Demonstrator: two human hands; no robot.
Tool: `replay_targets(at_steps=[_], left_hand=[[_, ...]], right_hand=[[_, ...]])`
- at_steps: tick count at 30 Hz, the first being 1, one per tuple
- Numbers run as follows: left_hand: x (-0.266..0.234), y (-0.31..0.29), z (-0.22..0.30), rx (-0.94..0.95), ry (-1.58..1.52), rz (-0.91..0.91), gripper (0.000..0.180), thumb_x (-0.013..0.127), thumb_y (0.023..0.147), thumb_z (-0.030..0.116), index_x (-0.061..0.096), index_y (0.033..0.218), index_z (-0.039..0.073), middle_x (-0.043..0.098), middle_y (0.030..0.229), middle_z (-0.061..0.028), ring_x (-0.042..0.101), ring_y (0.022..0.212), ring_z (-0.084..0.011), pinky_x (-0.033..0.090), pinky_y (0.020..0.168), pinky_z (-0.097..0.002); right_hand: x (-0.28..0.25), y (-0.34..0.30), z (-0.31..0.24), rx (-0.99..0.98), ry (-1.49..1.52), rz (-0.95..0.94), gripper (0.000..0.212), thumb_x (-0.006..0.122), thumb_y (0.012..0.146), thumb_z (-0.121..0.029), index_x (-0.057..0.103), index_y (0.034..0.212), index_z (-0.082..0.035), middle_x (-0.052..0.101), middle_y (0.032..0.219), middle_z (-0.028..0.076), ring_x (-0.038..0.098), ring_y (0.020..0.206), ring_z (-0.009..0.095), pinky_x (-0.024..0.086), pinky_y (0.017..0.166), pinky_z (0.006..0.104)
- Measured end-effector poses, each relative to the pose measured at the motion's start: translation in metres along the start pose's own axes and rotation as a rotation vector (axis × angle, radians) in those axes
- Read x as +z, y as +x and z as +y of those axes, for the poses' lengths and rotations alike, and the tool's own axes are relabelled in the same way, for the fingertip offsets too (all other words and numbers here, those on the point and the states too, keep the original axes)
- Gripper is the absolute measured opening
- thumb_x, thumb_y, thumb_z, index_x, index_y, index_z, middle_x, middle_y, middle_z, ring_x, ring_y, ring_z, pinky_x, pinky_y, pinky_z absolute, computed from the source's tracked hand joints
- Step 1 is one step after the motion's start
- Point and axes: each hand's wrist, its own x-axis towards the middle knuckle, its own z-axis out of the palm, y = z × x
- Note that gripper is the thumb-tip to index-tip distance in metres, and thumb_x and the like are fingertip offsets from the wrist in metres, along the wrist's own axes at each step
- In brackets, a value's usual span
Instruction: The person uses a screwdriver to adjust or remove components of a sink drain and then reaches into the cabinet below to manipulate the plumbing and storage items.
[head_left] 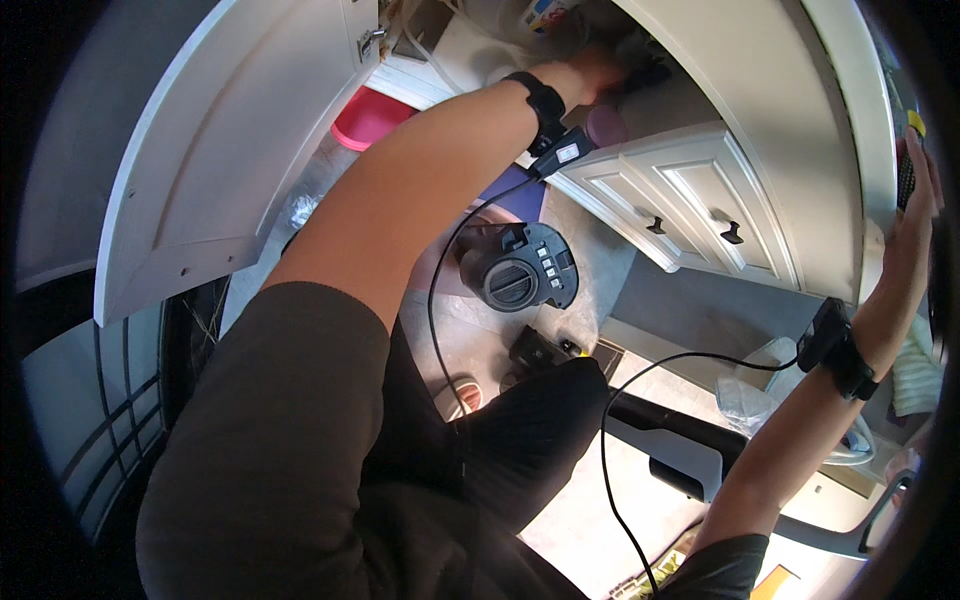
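Note:
My left arm reaches up into the open under-counter cabinet (pixel 480 50). In its shadow my left hand (pixel 598 72) is blurred, its fingers lost among dark shapes, so I cannot make out any hold. A pink round-ended object (pixel 606 127) lies just below that wrist. Over at the far right, my right hand (pixel 915 205) rests along the edge of the pale countertop (pixel 872 130), fingers stretched out. A dark textured item with a yellow part (pixel 914 125) shows beside those fingers, partly covered.
The swung-out white cabinet door (pixel 220 150) stands at left, near a pink basin (pixel 370 118). Below my left arm is a black device with a round dial and silver buttons (pixel 525 270). White drawers with black knobs (pixel 700 205) stand at right. Black cables hang from both wrists.

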Motion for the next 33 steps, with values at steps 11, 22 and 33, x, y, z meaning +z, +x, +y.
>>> replay_targets(at_steps=[11,22,33], left_hand=[[0.091,-0.035,0.025,0.074,-0.637,-0.111,0.027,0.067,0.091,0.017,0.074,0.116,0.011,0.072,0.12,-0.0118,0.069,0.107,-0.0304,0.057,0.082,-0.0442],[0.124,0.008,0.037,0.26,0.825,0.22,0.039,0.051,0.101,0.02,0.062,0.138,0.013,0.064,0.137,-0.011,0.062,0.122,-0.0313,0.05,0.087,-0.0551],[0.1,-0.03,0.046,0.03,-0.367,0.241,0.048,0.082,0.081,0.017,0.066,0.125,0.005,0.071,0.119,-0.0133,0.069,0.105,-0.0267,0.056,0.086,-0.0374]], right_hand=[[-0.085,0.045,0.064,-0.515,-0.925,-0.392,0.039,0.061,0.098,-0.021,0.063,0.131,-0.001,0.07,0.116,0.017,0.069,0.103,0.025,0.054,0.09,0.0345],[-0.06,0.035,0.062,0.413,-0.115,-0.131,0.045,0.057,0.095,-0.023,0.06,0.132,0.002,0.07,0.111,0.014,0.071,0.091,0.022,0.057,0.074,0.0332],[-0.037,0.028,0.043,0.422,-0.037,-0.089,0.04,0.058,0.097,-0.022,0.06,0.128,0.004,0.07,0.107,0.012,0.069,0.09,0.019,0.056,0.075,0.0303]])
